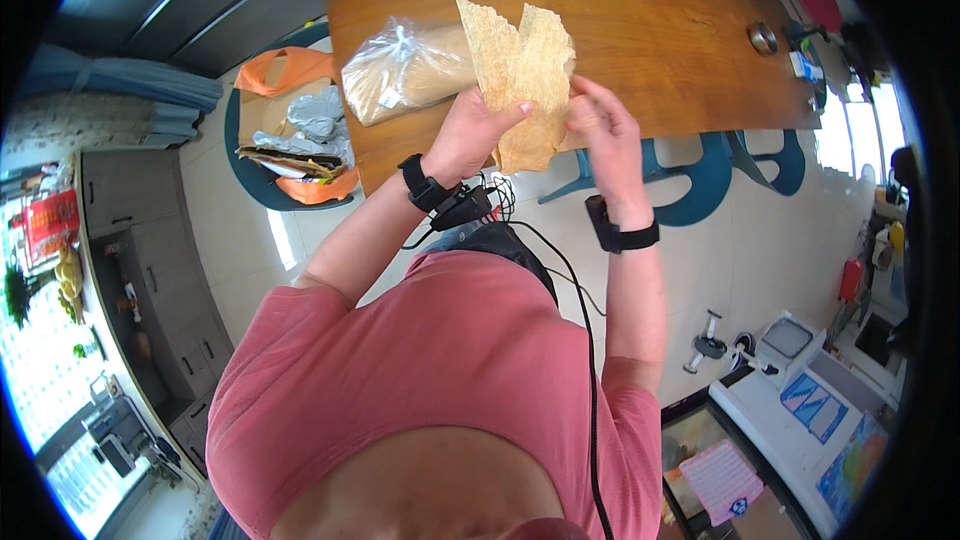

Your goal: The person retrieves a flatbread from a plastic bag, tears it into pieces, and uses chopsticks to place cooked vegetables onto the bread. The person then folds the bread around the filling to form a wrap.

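Note:
A pair of tan, thin, rough-edged sheets (540, 70), which look like dried tofu skin, is held up over the table's near edge. They overlap at the bottom and fan apart at the top, leaving a notch. My left hand (475, 130) is closed on their left side, its thumb lying across the front and its other fingers hidden behind. Beside their right edge is my right hand (607, 130), fingers loosely bent and apart; whether the fingertips touch the edge is unclear. Left of the sheets, a knotted clear plastic bag (405, 70) of similar tan material lies on the table.
The wooden table (660, 30) stretches away to the right, with a round metal dish (762, 37) toward its far end. Blue chairs (690, 180) stand along its near side. At left, another chair seat carries an orange bag (285, 70), grey plastic and flattened cardboard (290, 162). A black cable (580, 310) hangs beside my body.

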`<action>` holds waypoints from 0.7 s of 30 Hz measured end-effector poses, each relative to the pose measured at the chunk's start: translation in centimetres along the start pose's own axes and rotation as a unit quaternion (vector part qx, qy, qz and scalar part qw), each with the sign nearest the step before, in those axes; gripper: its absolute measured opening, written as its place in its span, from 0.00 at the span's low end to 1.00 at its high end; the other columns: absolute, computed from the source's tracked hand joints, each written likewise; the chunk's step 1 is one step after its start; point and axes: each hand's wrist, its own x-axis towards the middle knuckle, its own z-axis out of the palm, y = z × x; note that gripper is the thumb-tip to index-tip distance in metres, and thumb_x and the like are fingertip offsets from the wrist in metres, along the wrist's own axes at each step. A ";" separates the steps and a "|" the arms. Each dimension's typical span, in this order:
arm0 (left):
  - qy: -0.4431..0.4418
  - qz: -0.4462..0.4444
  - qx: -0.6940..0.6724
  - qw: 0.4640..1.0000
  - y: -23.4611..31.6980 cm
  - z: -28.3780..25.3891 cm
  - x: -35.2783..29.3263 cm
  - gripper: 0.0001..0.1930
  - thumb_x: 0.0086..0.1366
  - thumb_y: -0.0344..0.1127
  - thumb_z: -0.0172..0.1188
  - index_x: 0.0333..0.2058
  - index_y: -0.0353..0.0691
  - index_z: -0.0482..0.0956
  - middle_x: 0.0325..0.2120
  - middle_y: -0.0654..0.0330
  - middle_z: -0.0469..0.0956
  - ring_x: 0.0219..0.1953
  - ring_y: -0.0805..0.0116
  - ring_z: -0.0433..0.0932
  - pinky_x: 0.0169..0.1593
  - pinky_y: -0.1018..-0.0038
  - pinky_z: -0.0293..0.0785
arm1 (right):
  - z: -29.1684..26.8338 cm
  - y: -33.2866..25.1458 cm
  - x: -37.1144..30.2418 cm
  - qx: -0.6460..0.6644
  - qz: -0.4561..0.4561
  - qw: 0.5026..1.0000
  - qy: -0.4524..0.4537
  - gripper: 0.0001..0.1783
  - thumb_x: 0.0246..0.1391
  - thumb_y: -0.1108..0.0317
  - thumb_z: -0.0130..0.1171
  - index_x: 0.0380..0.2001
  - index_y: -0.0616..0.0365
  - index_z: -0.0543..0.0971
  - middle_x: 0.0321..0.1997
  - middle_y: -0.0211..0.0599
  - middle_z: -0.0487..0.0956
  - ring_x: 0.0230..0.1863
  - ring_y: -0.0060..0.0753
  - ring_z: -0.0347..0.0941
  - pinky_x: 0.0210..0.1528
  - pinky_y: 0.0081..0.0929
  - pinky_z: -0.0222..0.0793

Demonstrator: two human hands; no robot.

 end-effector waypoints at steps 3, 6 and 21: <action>-0.023 0.010 0.014 1.000 -0.8 0.6 0.4 0.16 0.66 0.28 0.53 0.51 0.31 0.69 0.45 0.57 0.77 0.46 0.70 0.76 0.49 0.71 0.74 | 0.5 -0.2 -1.0 -0.040 -0.038 0.995 0.079 0.09 0.57 0.71 0.59 0.40 0.63 0.78 0.36 0.28 0.78 0.36 0.16 0.71 0.39 0.16 0.68; -0.019 -0.018 -0.014 1.000 -0.6 0.5 0.5 0.16 0.69 0.32 0.49 0.52 0.31 0.68 0.45 0.57 0.77 0.45 0.70 0.76 0.49 0.71 0.74 | -0.8 0.7 -0.5 -0.010 -0.026 0.972 0.235 0.06 0.58 0.71 0.57 0.36 0.63 0.77 0.33 0.27 0.78 0.33 0.14 0.69 0.37 0.13 0.66; -0.064 -0.006 0.121 0.991 3.4 0.1 -2.8 0.13 0.68 0.28 0.50 0.50 0.32 0.70 0.42 0.62 0.77 0.44 0.74 0.75 0.49 0.75 0.72 | -2.0 5.8 3.4 0.077 0.041 0.979 0.184 0.11 0.59 0.76 0.53 0.45 0.63 0.72 0.41 0.35 0.78 0.40 0.19 0.73 0.42 0.16 0.68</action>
